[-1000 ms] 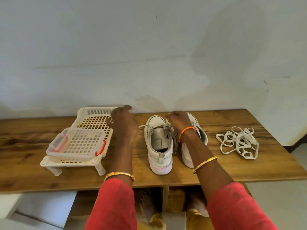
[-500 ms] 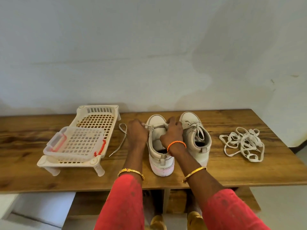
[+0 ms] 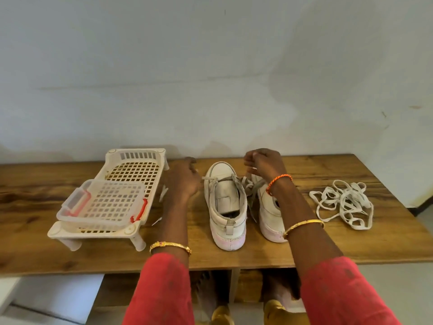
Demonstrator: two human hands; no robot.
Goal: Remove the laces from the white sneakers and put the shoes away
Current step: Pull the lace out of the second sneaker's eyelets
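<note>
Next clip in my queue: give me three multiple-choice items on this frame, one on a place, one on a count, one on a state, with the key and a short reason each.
1. Where does the loose pile of laces lie?
A. In the basket
B. On the table, right of the sneakers
C. On the floor

2. How many white sneakers stand on the table?
A. One
B. Two
C. Three

3. What state is the left sneaker in?
A. Lace still threaded near the toe
B. Fully unlaced
C. Lying on its side

Key: B, the pile sits on the wood beyond the right sneaker; B, two sneakers stand side by side between the hands; A, a lace crosses its upper eyelets.
</note>
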